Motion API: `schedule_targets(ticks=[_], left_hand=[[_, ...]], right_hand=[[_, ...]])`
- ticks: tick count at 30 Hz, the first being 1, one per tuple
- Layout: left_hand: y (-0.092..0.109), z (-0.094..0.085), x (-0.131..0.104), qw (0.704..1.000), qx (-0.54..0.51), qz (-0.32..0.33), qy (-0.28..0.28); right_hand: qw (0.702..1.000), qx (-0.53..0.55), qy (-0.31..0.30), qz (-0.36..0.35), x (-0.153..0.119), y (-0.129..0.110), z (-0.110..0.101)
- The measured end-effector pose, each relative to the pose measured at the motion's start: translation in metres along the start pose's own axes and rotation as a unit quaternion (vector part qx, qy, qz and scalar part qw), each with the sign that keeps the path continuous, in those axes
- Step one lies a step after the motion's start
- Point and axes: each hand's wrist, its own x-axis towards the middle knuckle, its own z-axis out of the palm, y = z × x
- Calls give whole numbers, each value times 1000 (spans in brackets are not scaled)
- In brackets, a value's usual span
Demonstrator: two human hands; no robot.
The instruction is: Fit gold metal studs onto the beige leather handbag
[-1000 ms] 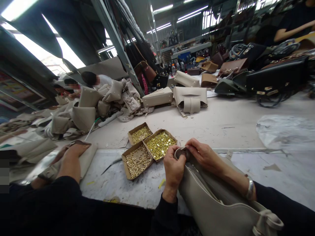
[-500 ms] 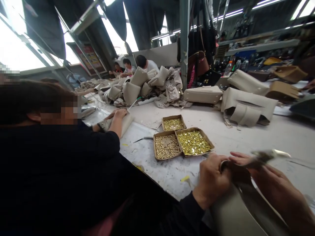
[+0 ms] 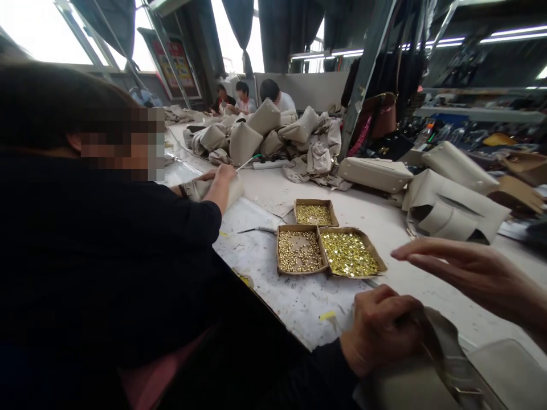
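My left hand [image 3: 382, 327] is closed around the upper edge of a beige leather handbag [image 3: 405, 384] at the lower right. The bag is partly cut off by the frame, and a strap-like band with a metal fitting shows on it. My right hand [image 3: 474, 273] is stretched out above the bag with its fingers straight, holding nothing and apart from the bag. Its fingertips are near a cardboard tray [image 3: 382, 265] of shiny gold pieces. Beside that stand a tray [image 3: 280, 269] of small round gold studs and a smaller tray [image 3: 334, 213] of gold bits.
A co-worker [image 3: 106, 245] at my left handles a beige piece [image 3: 234, 191] on the table [image 3: 273, 302]. A thin pointed tool [image 3: 258, 229] lies by the trays. Beige bags [image 3: 461, 208] stand at the right; a heap of bag parts [image 3: 245, 142] lies farther back.
My right hand has come away from the bag and now reaches out with straight fingers. The bag has dropped lower, my left hand still on it. My view has shifted.
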Motion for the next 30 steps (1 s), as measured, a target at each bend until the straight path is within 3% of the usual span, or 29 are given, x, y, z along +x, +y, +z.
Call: schedule_targets(ticks=[3,6,9,14,18,24,30], left_hand=[[1,-4,2,1000,-2,9,6],[1,-7,6,998,-33,46,28],[0,-9,9,993,-59,81,58],[-2,-10,6,994,-60,75,59],[-2,-11,5,992,-61,79,83],[0,-12,10,992,-66,83,73],[-2,-10,4,995,-51,64,51]], right_hand=[[991,-57,-80,-92,64,-6,37],[943,-198,-173,-206,106,2,86],[906,-247,-226,-261,129,9,124],[880,-278,-265,-277,144,13,163],[882,-296,-265,-253,143,22,178],[894,-282,-261,-230,139,30,180],[936,-210,-218,-182,140,28,180]])
